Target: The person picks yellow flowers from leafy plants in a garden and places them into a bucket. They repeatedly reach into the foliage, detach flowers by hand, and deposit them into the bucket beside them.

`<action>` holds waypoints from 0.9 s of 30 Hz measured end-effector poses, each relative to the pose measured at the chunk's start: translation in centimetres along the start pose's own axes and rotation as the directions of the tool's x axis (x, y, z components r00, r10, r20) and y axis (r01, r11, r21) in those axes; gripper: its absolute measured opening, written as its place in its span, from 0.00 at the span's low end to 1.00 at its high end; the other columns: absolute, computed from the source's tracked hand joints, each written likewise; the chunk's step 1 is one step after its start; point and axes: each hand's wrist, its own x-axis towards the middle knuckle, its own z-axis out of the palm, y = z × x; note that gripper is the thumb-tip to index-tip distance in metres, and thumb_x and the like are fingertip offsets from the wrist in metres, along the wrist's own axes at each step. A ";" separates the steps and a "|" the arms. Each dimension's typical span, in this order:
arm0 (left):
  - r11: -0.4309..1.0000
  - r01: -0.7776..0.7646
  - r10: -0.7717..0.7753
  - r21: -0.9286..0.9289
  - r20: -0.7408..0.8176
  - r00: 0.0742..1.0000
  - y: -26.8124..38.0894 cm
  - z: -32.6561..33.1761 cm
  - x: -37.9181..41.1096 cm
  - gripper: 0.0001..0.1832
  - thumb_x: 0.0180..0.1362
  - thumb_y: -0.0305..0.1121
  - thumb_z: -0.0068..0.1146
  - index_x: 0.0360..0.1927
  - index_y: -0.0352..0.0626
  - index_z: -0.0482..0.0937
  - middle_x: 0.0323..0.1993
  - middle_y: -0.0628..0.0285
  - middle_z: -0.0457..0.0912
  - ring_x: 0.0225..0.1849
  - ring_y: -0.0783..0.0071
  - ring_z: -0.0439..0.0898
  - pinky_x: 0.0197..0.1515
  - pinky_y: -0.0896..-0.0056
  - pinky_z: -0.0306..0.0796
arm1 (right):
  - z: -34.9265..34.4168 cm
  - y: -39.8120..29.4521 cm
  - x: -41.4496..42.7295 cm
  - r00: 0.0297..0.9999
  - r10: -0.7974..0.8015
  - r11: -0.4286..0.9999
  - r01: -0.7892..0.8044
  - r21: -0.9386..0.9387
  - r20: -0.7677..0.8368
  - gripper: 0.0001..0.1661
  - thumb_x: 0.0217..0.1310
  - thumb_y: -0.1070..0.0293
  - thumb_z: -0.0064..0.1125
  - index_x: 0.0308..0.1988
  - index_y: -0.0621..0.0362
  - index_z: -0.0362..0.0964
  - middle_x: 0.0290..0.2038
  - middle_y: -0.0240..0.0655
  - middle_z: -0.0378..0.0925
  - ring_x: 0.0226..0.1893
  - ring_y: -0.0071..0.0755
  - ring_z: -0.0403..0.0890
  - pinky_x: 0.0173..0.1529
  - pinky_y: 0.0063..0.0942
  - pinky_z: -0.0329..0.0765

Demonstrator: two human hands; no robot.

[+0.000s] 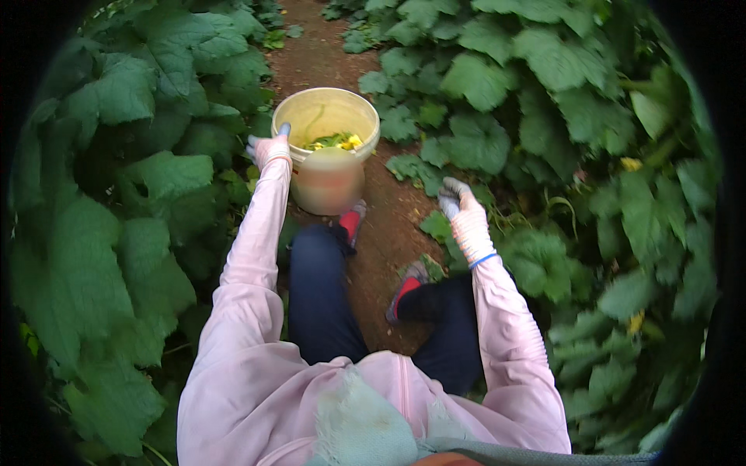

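My left hand (270,149), in a light work glove with grey-coated fingers, grips the near left rim of a whitish plastic bucket (338,108). Yellow blossoms (352,141) and green plant pieces (329,141) lie at the bottom of the bucket. A blurred patch covers part of its near outer wall. My right hand (464,205), gloved alike, is apart from the bucket, over the edge of the plants to the right. Its fingers are curled, and whether anything is inside them is hidden.
A brown dirt path (373,244) runs ahead between dense broad-leaved vines, on the left (169,175) and on the right (484,140). Yellow flowers (631,163) show among the right-hand leaves. My red-and-grey shoes (408,288) stand on the path.
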 end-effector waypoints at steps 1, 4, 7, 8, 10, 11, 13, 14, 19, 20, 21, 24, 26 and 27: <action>0.945 0.307 -0.256 -0.113 0.328 0.909 0.5 0.0 1.2 0.49 0.47 0.58 0.73 0.66 0.38 0.66 0.68 0.43 0.65 0.67 0.49 0.68 0.64 0.42 0.65 | 1.3 0.8 1.5 1.000 -0.024 0.994 0.023 0.106 0.017 0.26 0.63 0.79 0.56 0.61 0.61 0.67 0.50 0.40 0.80 0.50 0.31 0.80 0.56 0.26 0.75; 0.582 0.813 -0.497 -0.009 0.788 0.364 -2.4 1.4 1.9 0.49 0.54 0.55 0.67 0.74 0.51 0.55 0.70 0.52 0.65 0.69 0.38 0.63 0.62 0.26 0.62 | 3.6 2.0 4.3 0.990 0.102 0.994 -0.097 -0.057 0.100 0.29 0.60 0.78 0.62 0.61 0.58 0.69 0.50 0.43 0.82 0.50 0.33 0.81 0.55 0.28 0.76; 0.569 0.815 -0.407 -0.107 0.825 0.393 -2.4 5.6 1.9 0.38 0.55 0.36 0.58 0.71 0.50 0.59 0.68 0.49 0.69 0.66 0.40 0.68 0.61 0.23 0.64 | 6.1 5.8 5.9 0.949 0.192 0.975 -0.214 0.062 0.250 0.27 0.60 0.76 0.60 0.60 0.58 0.70 0.50 0.42 0.82 0.50 0.33 0.81 0.56 0.29 0.75; 0.574 0.808 -0.395 -0.136 0.818 0.419 -2.3 6.8 2.4 0.37 0.53 0.29 0.53 0.70 0.49 0.60 0.67 0.49 0.69 0.65 0.42 0.70 0.61 0.22 0.64 | 6.7 6.9 6.6 0.948 0.087 0.986 -0.125 0.106 0.305 0.27 0.61 0.72 0.60 0.60 0.59 0.70 0.52 0.44 0.80 0.50 0.36 0.81 0.57 0.30 0.75; 0.609 0.790 -0.418 -0.076 0.815 0.401 -1.3 7.6 5.1 0.36 0.51 0.26 0.45 0.68 0.48 0.61 0.66 0.46 0.70 0.64 0.45 0.72 0.62 0.22 0.63 | 6.7 4.8 7.8 0.897 0.172 0.982 -0.125 -0.139 0.408 0.27 0.60 0.69 0.60 0.60 0.59 0.70 0.53 0.47 0.79 0.51 0.41 0.82 0.57 0.33 0.75; 0.616 0.784 -0.438 -0.074 0.795 0.419 -1.5 8.2 7.2 0.35 0.52 0.26 0.44 0.68 0.47 0.61 0.66 0.45 0.70 0.64 0.44 0.72 0.62 0.21 0.63 | 7.3 4.6 8.2 0.921 0.078 0.992 -0.033 -0.122 0.382 0.28 0.60 0.66 0.60 0.60 0.59 0.69 0.52 0.49 0.79 0.51 0.47 0.81 0.57 0.36 0.76; 0.663 0.742 -0.424 -0.098 0.767 0.481 -0.8 9.9 8.8 0.34 0.53 0.27 0.43 0.68 0.43 0.60 0.65 0.43 0.70 0.63 0.42 0.72 0.60 0.19 0.64 | 7.8 4.3 9.5 0.901 0.046 0.990 0.015 -0.138 0.432 0.27 0.60 0.65 0.59 0.59 0.58 0.70 0.53 0.51 0.78 0.51 0.53 0.80 0.57 0.40 0.75; 0.699 0.702 -0.387 -0.136 0.754 0.531 0.9 9.9 9.0 0.33 0.54 0.28 0.43 0.67 0.41 0.59 0.66 0.43 0.69 0.63 0.40 0.73 0.58 0.17 0.64 | 7.9 4.3 10.2 0.889 -0.018 0.982 0.101 -0.157 0.457 0.27 0.60 0.64 0.59 0.58 0.58 0.70 0.53 0.52 0.77 0.51 0.55 0.80 0.57 0.42 0.75; 0.648 0.680 -0.321 -0.344 0.686 0.653 6.3 14.9 12.6 0.32 0.56 0.29 0.43 0.67 0.42 0.56 0.63 0.42 0.68 0.61 0.37 0.72 0.55 0.17 0.67 | 6.3 4.6 11.6 0.821 0.058 0.934 0.156 -0.321 0.568 0.28 0.61 0.65 0.60 0.60 0.58 0.70 0.54 0.54 0.76 0.54 0.57 0.77 0.58 0.43 0.75; 0.686 0.632 -0.275 -0.360 0.677 0.683 6.9 16.6 13.4 0.33 0.56 0.28 0.43 0.68 0.42 0.55 0.65 0.42 0.65 0.62 0.37 0.71 0.55 0.17 0.68 | 6.2 5.0 11.9 0.805 0.110 0.917 0.143 -0.371 0.582 0.27 0.61 0.65 0.60 0.60 0.58 0.70 0.54 0.54 0.76 0.54 0.57 0.77 0.58 0.43 0.75; 0.664 0.637 -0.256 -0.392 0.681 0.686 7.0 18.6 14.5 0.33 0.56 0.28 0.43 0.68 0.42 0.55 0.65 0.43 0.65 0.62 0.37 0.71 0.55 0.18 0.67 | 6.0 5.2 12.2 0.785 0.163 0.896 0.136 -0.423 0.598 0.27 0.61 0.65 0.60 0.60 0.58 0.70 0.54 0.54 0.76 0.54 0.57 0.77 0.57 0.44 0.75; 0.591 0.659 -0.298 -0.466 0.633 0.715 8.7 24.4 15.2 0.32 0.59 0.27 0.43 0.68 0.42 0.54 0.65 0.44 0.65 0.62 0.37 0.71 0.55 0.18 0.67 | 5.6 6.5 12.5 0.727 0.203 0.844 0.211 -0.494 0.656 0.24 0.60 0.65 0.60 0.55 0.58 0.71 0.48 0.50 0.78 0.49 0.55 0.80 0.53 0.44 0.78; 0.590 0.653 -0.268 -0.476 0.647 0.714 8.2 27.9 16.4 0.32 0.60 0.28 0.44 0.69 0.43 0.53 0.65 0.44 0.66 0.62 0.40 0.72 0.54 0.17 0.69 | 5.6 7.2 12.2 0.677 0.146 0.865 0.267 -0.426 0.721 0.24 0.59 0.64 0.61 0.55 0.59 0.70 0.47 0.48 0.78 0.48 0.53 0.80 0.52 0.44 0.78; 0.654 0.645 -0.299 -0.395 0.648 0.701 7.4 28.8 17.4 0.31 0.60 0.28 0.45 0.68 0.42 0.55 0.66 0.45 0.66 0.62 0.41 0.72 0.57 0.22 0.69 | 5.5 6.8 12.4 0.628 0.155 0.870 0.279 -0.406 0.763 0.25 0.59 0.64 0.61 0.55 0.59 0.70 0.46 0.47 0.78 0.48 0.52 0.80 0.52 0.43 0.77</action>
